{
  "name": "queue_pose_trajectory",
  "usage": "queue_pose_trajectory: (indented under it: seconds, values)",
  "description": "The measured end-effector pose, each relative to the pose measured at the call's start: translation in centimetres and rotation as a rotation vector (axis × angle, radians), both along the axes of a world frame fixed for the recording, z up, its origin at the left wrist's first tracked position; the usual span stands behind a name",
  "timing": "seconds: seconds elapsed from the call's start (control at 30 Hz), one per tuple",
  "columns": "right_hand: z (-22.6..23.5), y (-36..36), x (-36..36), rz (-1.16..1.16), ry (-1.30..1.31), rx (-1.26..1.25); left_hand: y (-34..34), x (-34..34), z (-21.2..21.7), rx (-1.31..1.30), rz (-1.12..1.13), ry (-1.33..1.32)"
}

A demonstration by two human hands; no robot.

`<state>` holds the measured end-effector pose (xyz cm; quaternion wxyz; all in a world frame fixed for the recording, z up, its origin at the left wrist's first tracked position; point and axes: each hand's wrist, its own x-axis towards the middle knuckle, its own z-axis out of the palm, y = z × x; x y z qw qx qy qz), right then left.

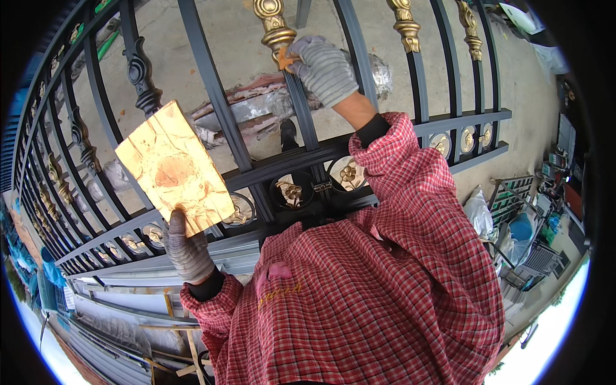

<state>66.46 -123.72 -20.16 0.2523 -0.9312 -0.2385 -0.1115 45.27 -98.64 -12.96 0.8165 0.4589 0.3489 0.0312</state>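
Note:
My left hand (186, 247), in a grey striped glove, grips the lower edge of a square gold sheet (138, 157). The sheet is creased, with a darker worn patch in the middle. In my gloved right hand (324, 69) a small orange piece (284, 59) is pinched; whether it is cloth or sponge I cannot tell. It touches the lower end of a gold-coloured ornament (274, 29) on a dark upright bar of the metal railing (307, 119). Closer to the sheet, another bar carries an ornament (138, 70) that is mostly dark.
Gold flowers in rings (290, 192) line the railing's lower band. Beyond the bars a wrapped silvery length (250, 109) lies on the concrete floor. Long metal profiles (122, 321) are stacked at the lower left. At the right stand a blue bucket (520, 226) and a plastic bag (478, 212).

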Motion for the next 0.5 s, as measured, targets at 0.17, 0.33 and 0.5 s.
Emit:
queue_pose_trajectory:
  seconds: [0.17,0.33,0.5]
  values:
    - [0.1,-3.0,2.5,-0.139,0.021,-0.211,0.3,-0.8,0.0,0.000,0.024,-0.021]
    - [1.2,3.0,4.1,0.109,-0.248,-0.763,0.7,-1.4,-1.0,-0.011,0.066,-0.007]
    - [0.9,7.4,7.0,0.242,-0.436,-0.927,0.6,-1.6,-0.3,-0.002,0.078,-0.009]
